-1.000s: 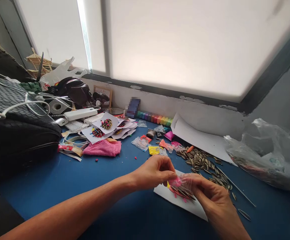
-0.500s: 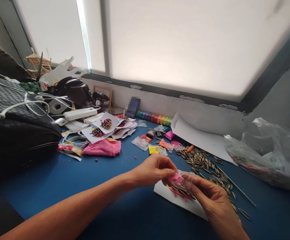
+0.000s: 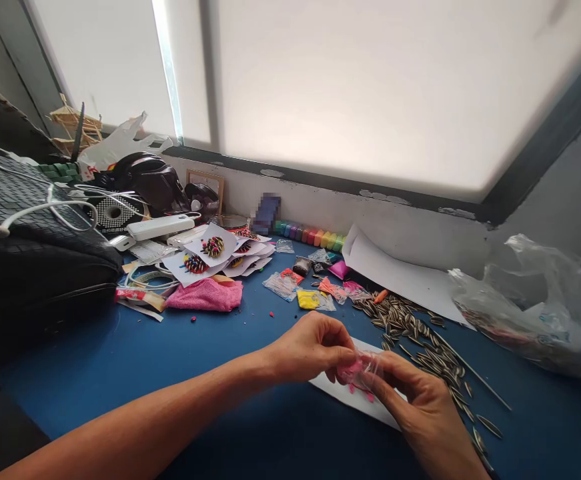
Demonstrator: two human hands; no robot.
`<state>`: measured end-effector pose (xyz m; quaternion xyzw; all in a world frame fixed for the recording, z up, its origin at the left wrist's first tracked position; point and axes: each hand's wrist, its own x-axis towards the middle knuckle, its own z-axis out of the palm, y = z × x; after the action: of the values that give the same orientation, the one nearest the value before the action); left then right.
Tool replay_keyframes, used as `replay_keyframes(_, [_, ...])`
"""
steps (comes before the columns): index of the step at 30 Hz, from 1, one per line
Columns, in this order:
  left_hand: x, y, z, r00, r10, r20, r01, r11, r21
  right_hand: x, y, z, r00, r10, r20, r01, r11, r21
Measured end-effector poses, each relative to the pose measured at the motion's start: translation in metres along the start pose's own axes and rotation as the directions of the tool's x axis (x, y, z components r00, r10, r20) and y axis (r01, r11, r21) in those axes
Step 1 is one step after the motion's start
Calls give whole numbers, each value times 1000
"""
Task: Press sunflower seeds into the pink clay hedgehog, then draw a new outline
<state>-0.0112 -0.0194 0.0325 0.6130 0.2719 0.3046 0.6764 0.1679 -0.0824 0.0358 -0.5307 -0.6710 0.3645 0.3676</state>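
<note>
"Bag [image 3: 371, 361]: where is it held?"
"Above the paper [image 3: 340, 391], between both hands, well apart from the worktop's [image 3: 145, 353] far edge."
"Its long axis?"
"Laid roughly sideways, the pink end pointed at the left hand [image 3: 315, 348]."
"Fingers?"
"Pinched together there on the pink end; by the right hand's [image 3: 417, 400] nearly closed thumb and fingers, clear film is gripped."

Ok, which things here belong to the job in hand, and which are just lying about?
Belong, by the look of it:
pink packet, held by left hand and right hand
paper under them
seeds
yellow packet
seed cards

Probably just lying about:
black bag
white plastic bag
frame
</note>
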Motion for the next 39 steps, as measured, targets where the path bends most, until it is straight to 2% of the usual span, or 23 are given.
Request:
replay_keyframes(4, [0,-3,2,1000,-11,2,11,999,-45,0,2,0,998,-41,-41,38,995,-87])
replay_keyframes(9, [-2,-5,6,998,9,-69,-8,1000,19,-2,4,2,993,-108,-54,98,981,-165])
replay_keyframes(12, [-1,-6,6,996,35,-80,-33,999,30,-3,1,2,990,-122,-75,109,982,-155])
replay_keyframes(15, [2,-7,2,1000,21,-8,-22,1000,-16,-3,-2,0,990,-102,-96,88,986,-141])
replay_keyframes(20, [2,-7,-4,983,-50,177,44,998,39,-3,-2,-2,984,-141,-110,122,978,-171])
replay_keyframes(24, [-2,-2,-1,992,-49,117,42,997,58,-4,1,-1,972,-162,-168,132,975,-177])
replay_keyframes(26, [-3,2,1,997,-60,57,54,993,102,-4,2,-1,971,-138,-194,115,985,-126])
replay_keyframes(29, [-1,6,-1,998,-58,-22,60,992,110,-1,2,-4,971,-78,-226,92,995,50])
replay_keyframes(34, [6,6,-10,993,-81,-86,75,995,-71,6,4,-12,929,76,-362,15,970,242])
replay_keyframes(39, [6,7,-13,991,-41,-125,32,997,-77,7,4,-15,928,163,-334,-50,945,323])
